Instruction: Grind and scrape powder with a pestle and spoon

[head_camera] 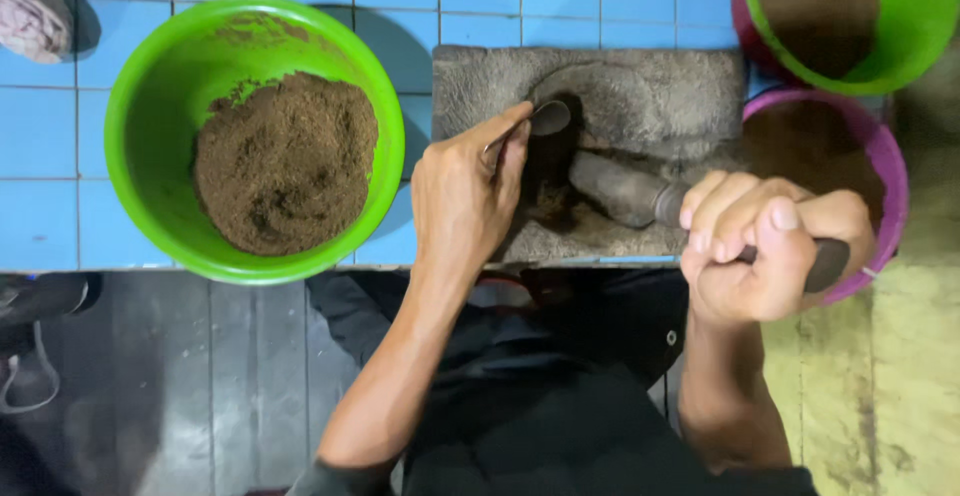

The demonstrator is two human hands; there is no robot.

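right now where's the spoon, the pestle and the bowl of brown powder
spoon point(549, 118), head view, on its bowl end
pestle point(620, 191), head view, on its thick grey head
bowl of brown powder point(150, 136), head view, on its green inner wall

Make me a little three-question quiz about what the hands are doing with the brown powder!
1. True or false: the left hand holds a spoon.
2. Which colour is the bowl holding the heap of brown powder: A green, B blue, C white?
3. Fill in: the right hand grips a dark ____ lying on the grey stone slab.

Key: 1 true; 2 A; 3 pestle.
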